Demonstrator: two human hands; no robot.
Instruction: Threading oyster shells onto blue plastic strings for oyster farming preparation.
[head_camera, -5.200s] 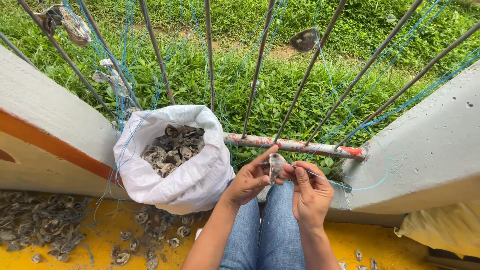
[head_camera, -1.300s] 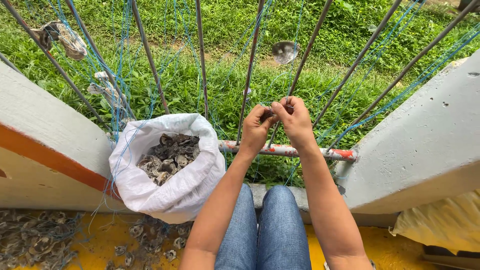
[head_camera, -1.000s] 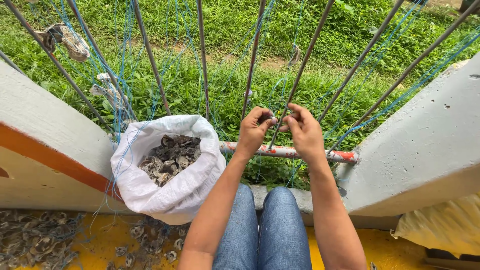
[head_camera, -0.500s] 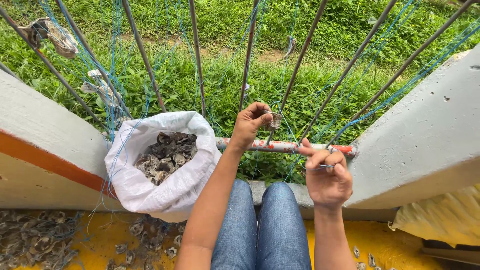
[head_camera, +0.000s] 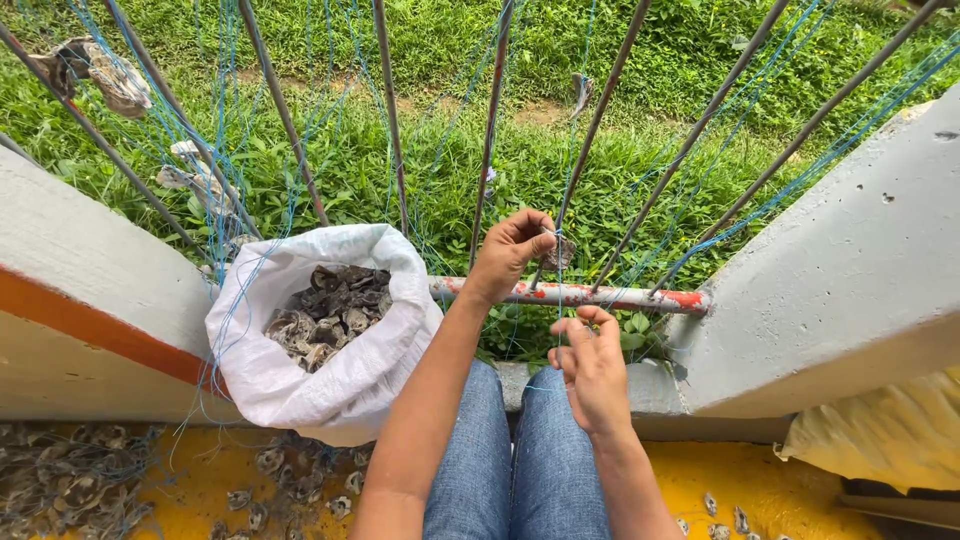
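My left hand (head_camera: 512, 250) is raised at the metal railing and pinches a flat grey shell (head_camera: 560, 252) strung on a thin blue string (head_camera: 562, 180). Lower down, over my knees, my right hand (head_camera: 592, 362) pinches the same blue string between thumb and fingers and holds it taut. A white woven sack (head_camera: 330, 375) full of grey shells (head_camera: 325, 312) stands to the left of my left forearm.
Slanted metal bars (head_camera: 490, 130) rise from a red-and-white horizontal rail (head_camera: 600, 296), with many blue strings and hanging shells (head_camera: 105, 75) between them. Grey concrete walls (head_camera: 850, 270) flank both sides. Loose shells (head_camera: 70, 485) lie on the yellow floor. Grass lies beyond.
My right hand has dropped from the railing down toward my knees, drawing the blue string with it. My left hand stays up at the bars holding the shell.
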